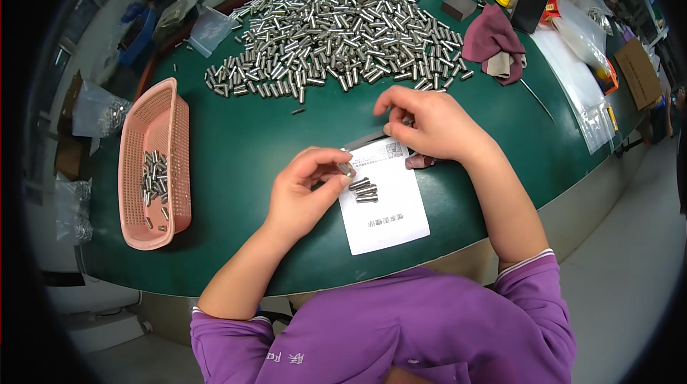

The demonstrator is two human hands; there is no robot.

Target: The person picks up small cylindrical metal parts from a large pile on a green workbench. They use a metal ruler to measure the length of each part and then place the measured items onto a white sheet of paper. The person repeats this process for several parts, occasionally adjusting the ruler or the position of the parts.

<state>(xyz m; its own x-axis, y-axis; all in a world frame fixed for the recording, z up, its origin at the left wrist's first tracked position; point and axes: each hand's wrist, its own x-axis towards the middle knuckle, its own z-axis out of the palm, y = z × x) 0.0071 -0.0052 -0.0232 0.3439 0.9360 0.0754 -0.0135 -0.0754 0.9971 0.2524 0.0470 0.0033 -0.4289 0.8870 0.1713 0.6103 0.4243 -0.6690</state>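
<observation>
My left hand point(308, 189) is closed in a pinch around a short shiny metal pin point(347, 169), above the left edge of a white printed sheet point(390, 230). A small row of metal pins point(364, 191) lies on that sheet, just right of my left fingertips. My right hand point(433, 125) is curled over the sheet's far edge, with the thumb by the end of a dark flat strip point(363, 141). A bit of metal shows between its thumb and fingers, too hidden to name. Under this hand sits a small reddish-brown wrapped piece point(420, 161).
A large heap of metal pins point(343, 26) covers the far side of the green table point(236, 162). At left, a pink perforated basket point(183, 169) holds several pins. A maroon cloth point(494, 39), a dark phone point(532, 0) and plastic bags point(581, 90) lie at the far right.
</observation>
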